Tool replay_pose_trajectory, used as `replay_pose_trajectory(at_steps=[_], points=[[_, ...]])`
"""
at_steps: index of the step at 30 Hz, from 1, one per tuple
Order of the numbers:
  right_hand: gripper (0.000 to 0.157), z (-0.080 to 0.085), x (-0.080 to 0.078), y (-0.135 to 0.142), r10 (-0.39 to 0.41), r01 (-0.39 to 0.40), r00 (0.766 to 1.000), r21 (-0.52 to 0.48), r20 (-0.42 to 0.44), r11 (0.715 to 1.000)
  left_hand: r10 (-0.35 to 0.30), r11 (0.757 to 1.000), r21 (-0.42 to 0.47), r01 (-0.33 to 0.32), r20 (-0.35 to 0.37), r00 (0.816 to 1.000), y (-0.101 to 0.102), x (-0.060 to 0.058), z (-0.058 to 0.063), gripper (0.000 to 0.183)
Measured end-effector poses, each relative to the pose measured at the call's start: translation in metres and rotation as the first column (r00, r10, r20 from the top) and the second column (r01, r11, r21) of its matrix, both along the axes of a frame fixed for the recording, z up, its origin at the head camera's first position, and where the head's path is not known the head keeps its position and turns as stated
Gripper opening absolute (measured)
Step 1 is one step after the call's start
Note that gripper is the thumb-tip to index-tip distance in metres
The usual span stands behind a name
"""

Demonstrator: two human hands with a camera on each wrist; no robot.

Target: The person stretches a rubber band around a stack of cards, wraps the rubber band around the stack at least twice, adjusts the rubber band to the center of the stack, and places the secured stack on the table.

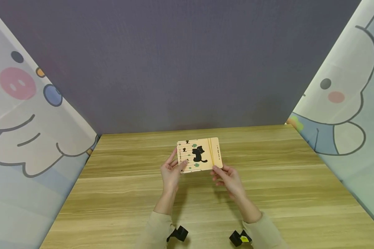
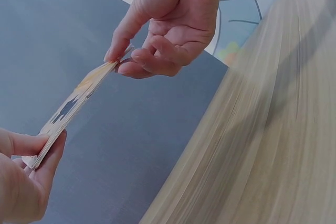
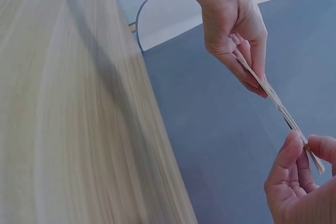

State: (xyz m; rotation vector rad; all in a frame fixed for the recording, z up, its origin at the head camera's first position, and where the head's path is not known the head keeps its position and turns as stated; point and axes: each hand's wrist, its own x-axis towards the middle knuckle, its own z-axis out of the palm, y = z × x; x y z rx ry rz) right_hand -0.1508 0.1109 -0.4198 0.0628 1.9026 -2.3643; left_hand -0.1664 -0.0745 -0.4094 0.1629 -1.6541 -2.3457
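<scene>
Though on cat card (image 1: 200, 154), lettering (image 1: 219, 151) illegible.

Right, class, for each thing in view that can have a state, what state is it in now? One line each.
Cat-print stack: held above the table, cat side up
Yellow band: lies across the stack, near its right end
Left grip: holds the stack's left end, thumb on top
Right grip: pinches the near right corner, beside the band
Sleeves: leave both wrists bare
Black blocks: one beside each sleeve
</scene>
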Motion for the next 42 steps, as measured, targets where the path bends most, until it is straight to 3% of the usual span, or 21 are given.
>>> replay_pose_trajectory(at_steps=[6,7,10,13,14,18,37,42], points=[[0.010,0.000,0.000,-0.003,-0.045,0.045,0.998,-0.010,0.034,0.999,0.005,1.000,-0.003,-0.006,-0.058,0.998,0.001,0.000,-0.003,0.059],[0.010,0.000,0.000,-0.004,-0.047,0.048,0.998,-0.013,0.039,0.999,-0.006,1.000,0.009,0.007,-0.102,0.995,-0.001,-0.006,-0.015,0.058],[0.009,0.001,0.000,-0.004,-0.046,0.047,0.998,-0.015,0.053,0.999,-0.002,1.000,0.003,0.002,-0.130,0.991,0.000,-0.007,-0.016,0.058],[0.008,0.002,0.001,-0.005,-0.038,0.039,0.997,-0.013,0.063,0.999,0.000,1.000,0.010,0.002,-0.116,0.993,0.000,-0.007,-0.015,0.058],[0.008,0.003,0.001,-0.005,-0.036,0.037,0.997,-0.014,0.064,0.999,0.013,1.000,0.000,-0.013,-0.075,0.997,0.001,0.000,-0.004,0.058],[0.008,0.003,0.001,-0.006,-0.032,0.033,0.997,-0.015,0.068,0.999,0.016,1.000,0.004,-0.016,-0.037,0.999,0.001,0.000,-0.002,0.058],[0.008,0.000,0.001,-0.007,0.048,-0.048,0.994,0.000,0.094,0.999,0.005,1.000,0.021,-0.005,-0.033,0.999,0.005,0.002,0.000,0.058],[0.012,0.000,0.003,-0.006,-0.009,0.011,0.997,-0.023,0.079,1.000,0.003,1.000,0.023,-0.003,-0.031,1.000,0.003,0.002,0.001,0.058]])
